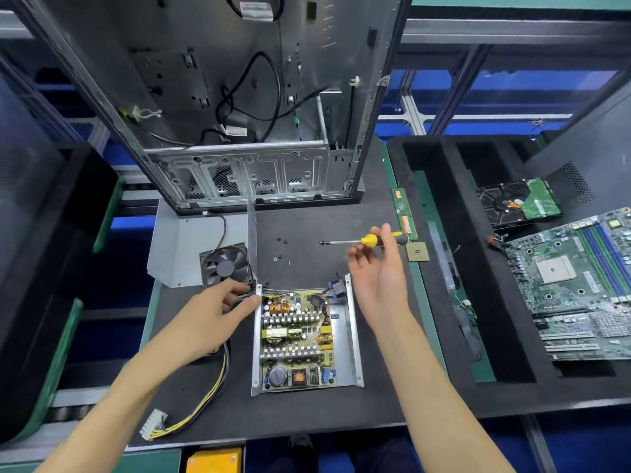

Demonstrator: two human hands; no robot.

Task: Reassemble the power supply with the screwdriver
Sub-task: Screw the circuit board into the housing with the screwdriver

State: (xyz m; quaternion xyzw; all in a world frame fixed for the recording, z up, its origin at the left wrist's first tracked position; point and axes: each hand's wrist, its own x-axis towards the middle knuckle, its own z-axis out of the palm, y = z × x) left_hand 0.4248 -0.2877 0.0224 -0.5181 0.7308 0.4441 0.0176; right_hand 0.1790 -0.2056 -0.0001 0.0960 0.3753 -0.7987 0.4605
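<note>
The open power supply (pixel 345 339) lies on the dark mat, its circuit board bare inside a metal tray. My left hand (pixel 218 305) grips the tray's upper left corner where the coloured wires come out. My right hand (pixel 379 268) is raised above the mat, palm turned up, and its fingertips pinch the yellow and black screwdriver (pixel 367 240), whose shaft points left. The grey cover (pixel 191 247) with its black fan (pixel 225 266) lies to the upper left of the tray. A few small screws (pixel 277 257) lie loose on the mat below the shaft.
An empty computer case (pixel 239 107) stands upright at the back. A memory stick (pixel 404 213) and a processor chip (pixel 418 251) lie at the mat's right edge. A black foam tray (pixel 478 268) on the right holds a motherboard (pixel 573 285) and a hard drive (pixel 519 203). A white connector (pixel 153 423) ends the wire bundle.
</note>
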